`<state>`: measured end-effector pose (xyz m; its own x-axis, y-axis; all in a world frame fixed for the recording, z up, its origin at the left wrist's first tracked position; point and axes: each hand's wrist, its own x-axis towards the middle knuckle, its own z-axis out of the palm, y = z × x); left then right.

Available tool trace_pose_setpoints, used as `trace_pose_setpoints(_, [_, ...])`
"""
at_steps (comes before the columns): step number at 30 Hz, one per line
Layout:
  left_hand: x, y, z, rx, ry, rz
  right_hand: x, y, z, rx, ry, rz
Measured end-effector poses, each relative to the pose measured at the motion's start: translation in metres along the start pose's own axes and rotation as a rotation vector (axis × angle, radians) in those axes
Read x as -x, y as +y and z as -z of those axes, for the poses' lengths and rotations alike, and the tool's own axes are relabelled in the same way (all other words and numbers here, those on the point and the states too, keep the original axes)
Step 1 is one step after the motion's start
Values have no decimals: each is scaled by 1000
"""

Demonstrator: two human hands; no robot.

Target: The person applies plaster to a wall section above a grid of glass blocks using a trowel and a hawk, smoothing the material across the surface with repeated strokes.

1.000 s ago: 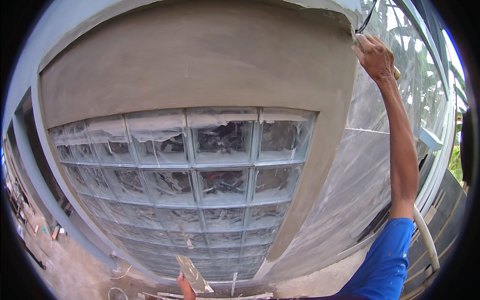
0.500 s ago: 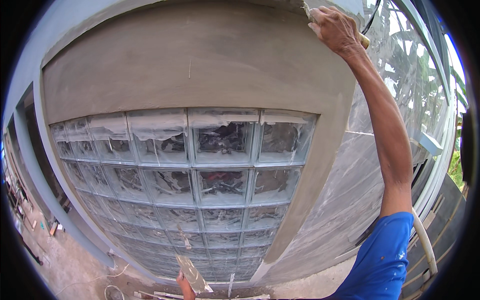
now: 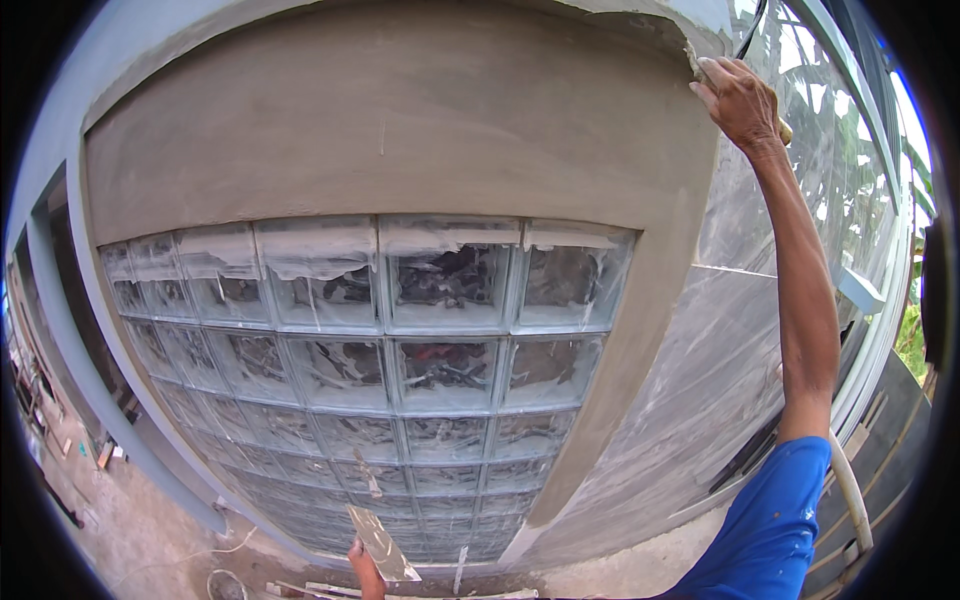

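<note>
My right arm is stretched up to the top right corner of the plastered wall. In my right hand is a putty knife, its yellowish handle end sticking out behind the fist. Its blade is mostly hidden by the fingers, close to the ragged edge of the wet grey plaster. Low in the view, my left hand grips a flat rectangular scraper smeared with pale putty. This scraper is tilted in front of the glass block panel, whose top row has whitish smears.
A grey plaster strip borders the glass blocks on the right, and a streaked grey wall continues beyond it. A black cable hangs near my right hand. Thin pipes lie at the wall's foot. A bluish post stands left.
My right hand has moved right and slightly down along the top plaster edge, still holding the putty knife. My left hand and its scraper have shifted slightly left.
</note>
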<state>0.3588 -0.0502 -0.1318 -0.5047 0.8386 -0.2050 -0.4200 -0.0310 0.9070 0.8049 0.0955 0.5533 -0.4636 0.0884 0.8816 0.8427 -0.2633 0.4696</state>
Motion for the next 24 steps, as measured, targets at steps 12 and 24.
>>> trace_pose_setpoints(12, [-7,0,-13,-51,-9,-32,-66,-82,23,-172,-20,63])
trace_pose_setpoints(24, [-8,1,8,44,26,-13,2,9,-3,35,0,-33])
